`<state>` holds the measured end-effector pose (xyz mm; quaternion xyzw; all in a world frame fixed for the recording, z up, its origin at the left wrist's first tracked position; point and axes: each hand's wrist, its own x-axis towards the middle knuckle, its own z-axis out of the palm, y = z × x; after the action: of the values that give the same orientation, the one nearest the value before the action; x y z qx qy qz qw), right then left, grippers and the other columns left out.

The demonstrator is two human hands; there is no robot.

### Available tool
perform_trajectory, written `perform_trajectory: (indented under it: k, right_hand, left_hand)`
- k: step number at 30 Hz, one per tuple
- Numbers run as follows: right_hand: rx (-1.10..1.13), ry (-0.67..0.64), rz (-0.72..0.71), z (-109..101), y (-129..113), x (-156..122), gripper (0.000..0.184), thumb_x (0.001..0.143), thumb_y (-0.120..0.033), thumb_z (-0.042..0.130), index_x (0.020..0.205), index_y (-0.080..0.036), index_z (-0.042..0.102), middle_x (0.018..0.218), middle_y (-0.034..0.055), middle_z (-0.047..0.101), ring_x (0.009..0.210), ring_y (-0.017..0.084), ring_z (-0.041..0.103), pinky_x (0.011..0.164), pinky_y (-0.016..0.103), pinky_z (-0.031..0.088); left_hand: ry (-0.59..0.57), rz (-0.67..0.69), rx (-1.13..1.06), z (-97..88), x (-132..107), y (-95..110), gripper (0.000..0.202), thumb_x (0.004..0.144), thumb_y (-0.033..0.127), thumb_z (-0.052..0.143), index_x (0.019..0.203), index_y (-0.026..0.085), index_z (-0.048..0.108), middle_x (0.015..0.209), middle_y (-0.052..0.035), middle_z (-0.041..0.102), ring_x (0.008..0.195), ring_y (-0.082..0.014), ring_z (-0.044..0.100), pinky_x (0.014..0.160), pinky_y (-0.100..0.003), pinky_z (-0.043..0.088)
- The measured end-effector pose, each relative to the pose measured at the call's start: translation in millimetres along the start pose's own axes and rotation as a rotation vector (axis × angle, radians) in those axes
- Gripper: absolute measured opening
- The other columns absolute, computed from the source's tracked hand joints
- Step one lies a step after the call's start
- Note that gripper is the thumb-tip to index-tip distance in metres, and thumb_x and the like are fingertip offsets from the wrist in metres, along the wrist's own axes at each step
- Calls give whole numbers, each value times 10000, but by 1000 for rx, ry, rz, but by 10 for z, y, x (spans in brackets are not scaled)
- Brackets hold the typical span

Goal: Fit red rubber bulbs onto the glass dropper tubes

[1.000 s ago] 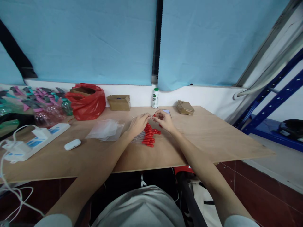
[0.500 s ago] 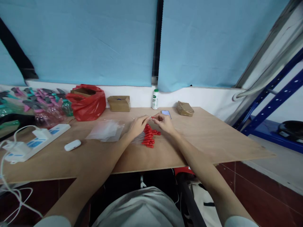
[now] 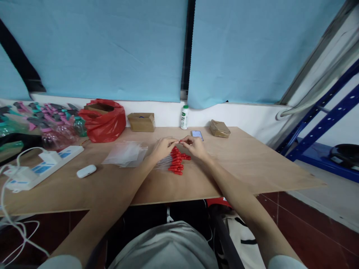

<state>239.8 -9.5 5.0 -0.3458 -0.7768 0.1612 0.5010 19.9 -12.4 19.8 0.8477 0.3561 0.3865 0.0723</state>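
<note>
Above the middle of the table (image 3: 252, 164), my left hand (image 3: 164, 148) and my right hand (image 3: 195, 146) meet fingertip to fingertip. Both are closed in a pinch. A bit of red shows at the right fingertips, apparently a red-ended stick like those below, mostly covered by my fingers. Just beneath lies a pile of red-ended sticks (image 3: 176, 164), their thin, pale, see-through shafts (image 3: 165, 163) pointing left under my left hand. To the left of that hand is a loose stack of clear plastic bags (image 3: 126, 154).
At the back stand a red plastic bag (image 3: 108, 125), an open cardboard box (image 3: 141, 122), a white bottle (image 3: 184, 117), a phone (image 3: 197, 135) and a brown package (image 3: 220, 128). Leftward are a white case (image 3: 86, 171), a power strip (image 3: 67, 152) and several spray bottles (image 3: 58, 130).
My fingertips have come closer together, and less of the red piece between them shows. My left hand has turned slightly. The pile stays where it was.
</note>
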Motion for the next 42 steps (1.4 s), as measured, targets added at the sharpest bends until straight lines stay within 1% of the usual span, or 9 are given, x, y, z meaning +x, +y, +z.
perform_trajectory:
  k: [4,8,15,19,23,29,32,36,42]
  right_hand:
    - [-44,-12,-32,7,22,-7,203,939,-344,676,929,-165,773,810,50,775,697,162,677,661,261,487]
    - [-71,-14,-24,18,34,-12,185,935,-329,676,939,-174,776,849,56,787,709,172,690,674,276,497]
    - [30,16,21,12,-16,10,197,902,-354,723,949,-168,766,874,64,785,740,178,697,697,287,514]
    - [71,31,69,12,-49,32,243,863,-387,761,952,-160,764,868,72,779,719,173,676,680,289,513]
    - [120,21,91,22,-13,50,286,849,-412,767,973,-155,771,891,78,779,716,169,665,662,283,507]
    - [192,32,112,38,38,47,298,844,-431,773,945,-151,783,791,55,749,652,155,630,621,274,484]
    - [203,32,101,39,-5,36,285,857,-426,759,928,-152,782,796,62,756,672,167,648,634,280,496]
    - [111,27,44,17,-84,21,269,899,-416,717,927,-157,784,823,73,771,721,184,677,665,289,510]
    - [7,8,-21,6,-99,18,227,932,-367,685,934,-168,793,874,79,791,743,186,694,671,285,504]
  left_hand:
    - [-33,13,75,-27,-4,1,331,1031,394,520,1156,279,804,966,-54,757,816,-198,655,732,-300,431]
    - [-59,6,128,-59,-4,17,328,1027,391,519,1152,291,805,975,-54,747,860,-209,664,755,-309,437]
    - [-31,-12,129,-131,-4,136,418,1055,434,439,1047,247,813,946,-62,734,813,-200,643,730,-306,431]
    - [19,-26,56,-91,20,100,354,1032,411,493,1050,245,805,985,-56,754,844,-195,655,759,-300,451]
    - [65,-87,-130,-15,40,3,306,979,422,582,1073,224,795,1030,-59,780,909,-203,686,826,-297,500]
    - [66,-140,-294,45,59,-107,337,921,478,660,994,174,784,854,-56,762,767,-187,668,729,-286,523]
    - [59,-132,-328,50,76,-146,332,906,468,679,962,160,790,826,-57,754,729,-177,653,714,-287,519]
    - [52,-140,-323,49,93,-163,336,898,457,685,977,152,802,802,-60,752,697,-173,640,692,-290,517]
    - [48,-144,-319,34,92,-151,324,876,455,705,953,159,811,848,-82,775,778,-210,680,749,-318,553]
